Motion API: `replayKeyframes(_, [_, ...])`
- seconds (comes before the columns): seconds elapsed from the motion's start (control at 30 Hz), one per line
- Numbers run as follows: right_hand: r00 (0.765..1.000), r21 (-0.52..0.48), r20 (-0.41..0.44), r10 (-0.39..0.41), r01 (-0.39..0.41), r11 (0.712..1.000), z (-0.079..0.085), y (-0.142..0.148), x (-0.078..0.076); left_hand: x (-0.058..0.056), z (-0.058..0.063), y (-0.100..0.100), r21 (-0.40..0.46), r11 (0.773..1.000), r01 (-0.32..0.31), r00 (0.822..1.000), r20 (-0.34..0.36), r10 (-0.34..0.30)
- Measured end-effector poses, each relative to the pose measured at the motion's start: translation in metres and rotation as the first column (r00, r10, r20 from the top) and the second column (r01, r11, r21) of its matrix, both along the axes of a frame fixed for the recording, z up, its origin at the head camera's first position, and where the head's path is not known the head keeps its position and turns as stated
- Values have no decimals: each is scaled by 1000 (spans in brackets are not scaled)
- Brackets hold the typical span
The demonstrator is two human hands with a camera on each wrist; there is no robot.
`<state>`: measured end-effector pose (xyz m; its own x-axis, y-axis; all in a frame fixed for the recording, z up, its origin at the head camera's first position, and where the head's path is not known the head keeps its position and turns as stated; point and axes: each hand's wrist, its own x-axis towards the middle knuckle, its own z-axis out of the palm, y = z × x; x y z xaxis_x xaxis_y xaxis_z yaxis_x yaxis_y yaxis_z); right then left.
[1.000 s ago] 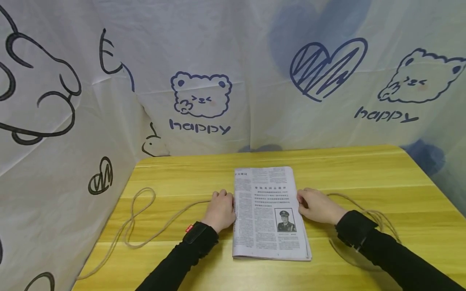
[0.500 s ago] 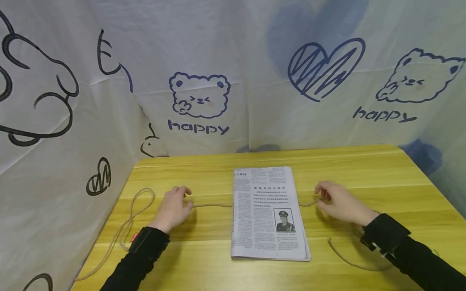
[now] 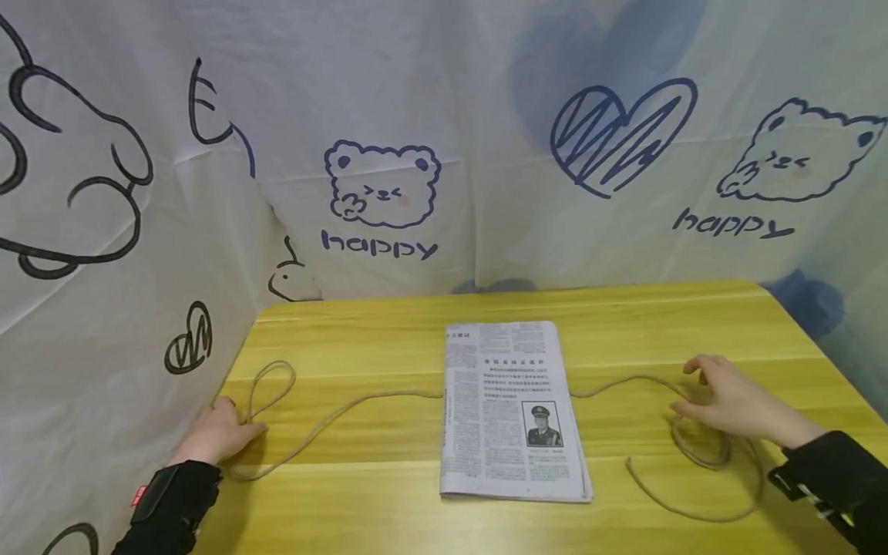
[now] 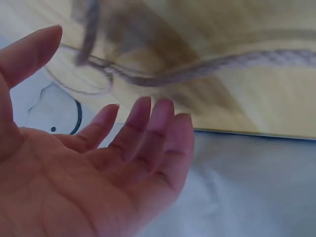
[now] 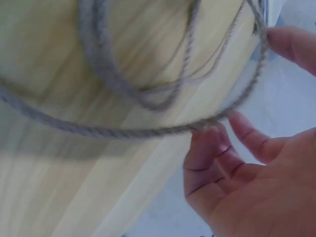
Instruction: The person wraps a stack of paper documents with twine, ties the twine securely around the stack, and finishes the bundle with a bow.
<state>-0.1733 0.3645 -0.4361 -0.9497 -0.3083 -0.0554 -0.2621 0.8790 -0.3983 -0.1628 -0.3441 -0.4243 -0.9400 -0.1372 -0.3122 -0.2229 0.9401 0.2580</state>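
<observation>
Under the folded newspaper (image 3: 509, 416), rope (image 5: 118, 133) could be skewed if snagged by left hand (image 3: 215, 433) or right hand (image 3: 741, 398), both unclenched.

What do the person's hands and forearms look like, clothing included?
Left hand and right hand: ungloved. Black fabric sleeves cover the forearms. Left: wide black wrist strap, small red rectangular tag. Right: matching black strap, small pale fittings. No cables show.

Left hand (image 3: 213, 433) and right hand (image 3: 738, 399) are well apart — both hands' fingers (image 4: 160, 117) loosely bent.
</observation>
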Motion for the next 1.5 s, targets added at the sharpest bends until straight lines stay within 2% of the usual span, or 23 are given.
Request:
replayKeyframes(0.13, [994, -2, 105, 11, -11, 1000, -2, 10, 2, 3, -3, -5, -9, 1000, 28, 999, -23, -28])
replayKeyframes(0.23, [977, -46, 207, 42, -33, 998, -4, 14, 4, 5, -4, -7, 3, 999, 33, 999, -27, -32])
replayKeyframes(0.33, [962, -84, 264, 65, -44, 995, -7, 15, 7, 6, -5, -9, 32, 999, 29, 999, -20, -29])
replayKeyframes(0.47, [960, -97, 268, 82, -58, 994, -11, 17, 10, 8, -4, -13, 103, 995, 15, 1000, 5, -15])
replayKeyframes(0.63, [956, -93, 279, 86, -62, 994, -13, 20, 8, 10, 0, -19, 250, 968, -32, 997, 73, 14])
replayKeyframes(0.73, [952, -96, 291, 96, -70, 993, -13, 21, 6, 10, 5, -20, 271, 962, -26, 997, 81, 4])
replayKeyframes(0.83, [946, -112, 308, 97, -65, 992, -14, 18, 4, 8, 10, -19, 287, 958, 1, 999, 48, -16])
replayKeyframes(1.0, [950, -125, 285, 126, -93, 988, -16, 12, 2, 5, 21, -9, 299, 954, 16, 999, -47, -2])
replayKeyframes(1.13, [959, -122, 247, 143, -116, 986, -18, 9, 2, -3, 33, 9, 302, 953, 26, 985, -172, 27])
replayKeyframes(1.27, [967, -140, 218, 131, -102, 985, -18, 5, 1, -15, 48, 43, 331, 941, 74, 947, -320, 38])
replayKeyframes(1.4, [977, -177, 165, 136, -107, 978, -18, 0, 1, -39, 62, 91, 352, 924, 149, 903, -430, 18])
replayKeyframes(1.5, [979, -190, 150, 137, -107, 976, -18, -3, 3, -61, 66, 133, 359, 911, 205, 885, -465, -15])
